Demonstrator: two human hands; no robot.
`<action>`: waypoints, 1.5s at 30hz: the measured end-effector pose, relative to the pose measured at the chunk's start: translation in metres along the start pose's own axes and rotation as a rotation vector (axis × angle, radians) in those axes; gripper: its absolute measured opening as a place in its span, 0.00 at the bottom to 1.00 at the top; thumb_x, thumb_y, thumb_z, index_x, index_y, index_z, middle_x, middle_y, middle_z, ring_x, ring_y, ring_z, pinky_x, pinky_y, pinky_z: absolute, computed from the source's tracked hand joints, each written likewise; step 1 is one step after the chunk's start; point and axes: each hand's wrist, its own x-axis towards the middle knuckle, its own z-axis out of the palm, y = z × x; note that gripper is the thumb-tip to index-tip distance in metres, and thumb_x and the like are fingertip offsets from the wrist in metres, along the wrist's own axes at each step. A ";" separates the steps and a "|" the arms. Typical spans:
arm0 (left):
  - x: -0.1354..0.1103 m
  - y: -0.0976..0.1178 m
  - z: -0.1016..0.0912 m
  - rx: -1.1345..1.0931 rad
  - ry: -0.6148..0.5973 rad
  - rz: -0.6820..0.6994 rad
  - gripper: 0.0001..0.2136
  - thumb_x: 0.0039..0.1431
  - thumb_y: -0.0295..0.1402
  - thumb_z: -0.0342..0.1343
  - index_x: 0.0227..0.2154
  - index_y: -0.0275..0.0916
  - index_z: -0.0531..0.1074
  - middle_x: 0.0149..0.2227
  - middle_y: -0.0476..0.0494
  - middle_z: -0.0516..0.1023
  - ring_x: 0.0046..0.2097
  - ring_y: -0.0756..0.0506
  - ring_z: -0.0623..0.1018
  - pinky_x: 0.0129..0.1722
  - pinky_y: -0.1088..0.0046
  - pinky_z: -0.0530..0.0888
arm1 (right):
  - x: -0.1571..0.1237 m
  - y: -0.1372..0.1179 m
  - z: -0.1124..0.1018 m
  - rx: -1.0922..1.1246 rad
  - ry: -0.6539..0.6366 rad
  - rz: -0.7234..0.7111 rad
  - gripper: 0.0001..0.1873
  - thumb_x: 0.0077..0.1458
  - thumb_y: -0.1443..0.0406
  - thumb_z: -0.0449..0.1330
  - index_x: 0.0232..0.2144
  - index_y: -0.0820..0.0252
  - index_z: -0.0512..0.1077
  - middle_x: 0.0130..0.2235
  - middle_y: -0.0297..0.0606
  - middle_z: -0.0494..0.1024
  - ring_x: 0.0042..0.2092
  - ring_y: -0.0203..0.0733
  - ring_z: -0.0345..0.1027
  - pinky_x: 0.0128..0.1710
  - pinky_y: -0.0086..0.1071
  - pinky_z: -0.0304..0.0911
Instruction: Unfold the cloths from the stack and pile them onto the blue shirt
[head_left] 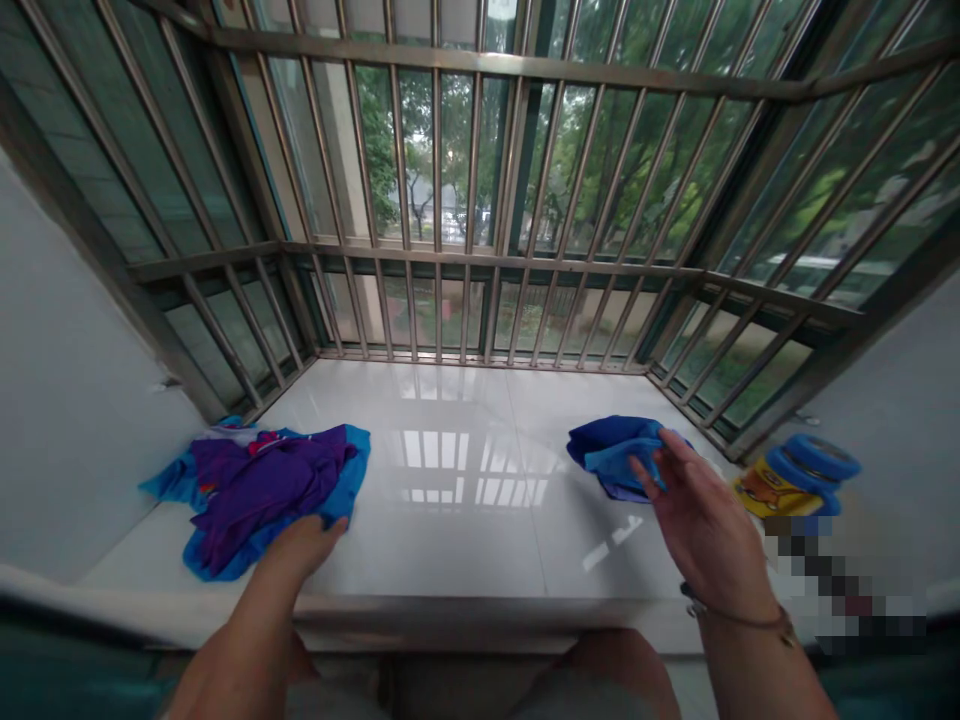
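Note:
A crumpled purple and bright blue garment [277,480] lies in a heap on the left of the white ledge. My left hand [307,545] is at its near right edge, closed on the blue fabric, with most of the fingers hidden. On the right lies a smaller folded blue cloth [619,450], darker along its far edge. Over its right side hovers my right hand [705,510], open, fingers stretched and thumb apart. Whether its fingertips touch the cloth I cannot tell. A thin dark bracelet circles that wrist.
The glossy white ledge [450,420] reflects the window. Metal bars [480,262] enclose its far side and both ends, with trees outside. A yellow container with a blue lid [795,480] stands at the far right, beside a pixelated patch. My knees are below the front edge.

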 end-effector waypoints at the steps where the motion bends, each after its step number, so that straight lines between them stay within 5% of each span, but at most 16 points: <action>1: -0.014 0.021 -0.011 -0.122 -0.075 0.087 0.24 0.68 0.50 0.47 0.43 0.36 0.82 0.45 0.26 0.87 0.51 0.27 0.86 0.56 0.46 0.78 | -0.014 -0.013 0.011 0.047 -0.055 0.043 0.18 0.63 0.53 0.70 0.53 0.46 0.84 0.54 0.38 0.85 0.55 0.47 0.78 0.64 0.50 0.74; 3: -0.053 0.071 -0.028 -0.422 0.009 0.329 0.27 0.69 0.54 0.49 0.57 0.40 0.78 0.56 0.33 0.85 0.59 0.32 0.83 0.63 0.51 0.76 | -0.042 -0.030 0.030 0.109 -0.163 0.118 0.17 0.64 0.52 0.70 0.51 0.48 0.86 0.48 0.40 0.86 0.49 0.46 0.80 0.57 0.47 0.78; 6: -0.119 0.142 -0.039 -0.607 -0.103 0.631 0.31 0.66 0.52 0.61 0.68 0.48 0.71 0.66 0.36 0.79 0.65 0.34 0.79 0.66 0.52 0.74 | -0.086 -0.036 0.053 0.153 -0.316 0.245 0.17 0.61 0.49 0.73 0.47 0.50 0.87 0.45 0.44 0.87 0.44 0.46 0.80 0.47 0.40 0.79; 10: -0.176 0.180 -0.036 -0.524 -0.213 0.728 0.22 0.63 0.37 0.64 0.60 0.50 0.79 0.60 0.42 0.83 0.60 0.36 0.80 0.63 0.58 0.74 | -0.132 -0.026 0.070 0.199 -0.406 0.417 0.20 0.49 0.50 0.81 0.42 0.50 0.86 0.45 0.43 0.84 0.41 0.45 0.78 0.39 0.35 0.75; 14: -0.189 0.166 -0.034 -0.404 -0.272 0.685 0.13 0.63 0.30 0.56 0.45 0.48 0.83 0.46 0.47 0.87 0.50 0.40 0.83 0.52 0.64 0.75 | -0.147 -0.027 0.075 0.131 -0.360 0.496 0.17 0.46 0.59 0.83 0.34 0.54 0.81 0.40 0.37 0.78 0.36 0.37 0.70 0.33 0.30 0.67; 26: -0.166 0.118 -0.021 -0.249 -0.118 0.549 0.19 0.59 0.23 0.54 0.47 0.47 0.83 0.47 0.45 0.88 0.52 0.39 0.84 0.55 0.63 0.75 | -0.150 -0.052 0.078 0.070 -0.285 0.439 0.10 0.55 0.62 0.71 0.32 0.54 0.73 0.35 0.33 0.70 0.33 0.38 0.62 0.32 0.30 0.65; 30: -0.159 0.106 -0.023 -0.353 -0.040 0.561 0.22 0.60 0.24 0.50 0.51 0.46 0.83 0.49 0.45 0.89 0.53 0.39 0.85 0.56 0.64 0.76 | -0.143 -0.052 0.068 -0.384 -0.269 0.035 0.07 0.67 0.60 0.62 0.36 0.54 0.75 0.35 0.35 0.73 0.34 0.39 0.65 0.33 0.30 0.63; 33: -0.162 0.100 -0.035 -0.450 0.082 0.547 0.19 0.64 0.31 0.49 0.49 0.46 0.83 0.43 0.47 0.88 0.46 0.40 0.86 0.48 0.67 0.78 | -0.136 -0.057 0.060 -0.738 -0.278 -0.343 0.09 0.68 0.65 0.57 0.37 0.54 0.77 0.37 0.36 0.76 0.39 0.42 0.70 0.39 0.32 0.65; 35: -0.166 0.099 -0.045 -0.488 0.190 0.492 0.17 0.67 0.37 0.49 0.48 0.45 0.83 0.38 0.48 0.87 0.40 0.41 0.85 0.42 0.69 0.78 | -0.134 -0.058 0.057 -0.857 -0.344 -0.469 0.11 0.68 0.66 0.54 0.39 0.53 0.77 0.36 0.36 0.78 0.38 0.42 0.72 0.40 0.33 0.66; 39: -0.169 0.093 -0.060 -0.552 0.363 0.385 0.20 0.71 0.48 0.47 0.44 0.44 0.82 0.29 0.50 0.82 0.32 0.43 0.81 0.33 0.72 0.74 | -0.134 -0.048 0.057 -1.036 -0.638 -0.339 0.13 0.68 0.58 0.62 0.51 0.50 0.80 0.37 0.36 0.84 0.35 0.44 0.77 0.38 0.34 0.68; 41: -0.169 0.086 -0.070 -0.564 0.402 0.390 0.20 0.71 0.50 0.48 0.41 0.44 0.82 0.29 0.50 0.82 0.31 0.44 0.80 0.31 0.72 0.74 | -0.130 -0.038 0.056 -1.119 -0.776 -0.202 0.24 0.62 0.54 0.70 0.59 0.47 0.79 0.40 0.36 0.87 0.36 0.47 0.80 0.38 0.35 0.69; 43: -0.170 0.077 -0.083 -0.518 0.357 0.456 0.18 0.69 0.49 0.52 0.40 0.45 0.82 0.29 0.50 0.82 0.31 0.43 0.80 0.32 0.71 0.74 | -0.123 -0.031 0.050 -1.153 -0.802 -0.150 0.24 0.60 0.56 0.70 0.58 0.46 0.80 0.43 0.37 0.89 0.40 0.50 0.82 0.40 0.37 0.71; 45: -0.172 0.070 -0.095 -0.433 0.213 0.559 0.15 0.67 0.48 0.55 0.40 0.47 0.83 0.31 0.49 0.84 0.32 0.42 0.81 0.33 0.71 0.75 | -0.114 -0.029 0.041 -1.122 -0.670 -0.161 0.16 0.62 0.61 0.64 0.51 0.48 0.83 0.44 0.37 0.88 0.41 0.50 0.82 0.42 0.38 0.72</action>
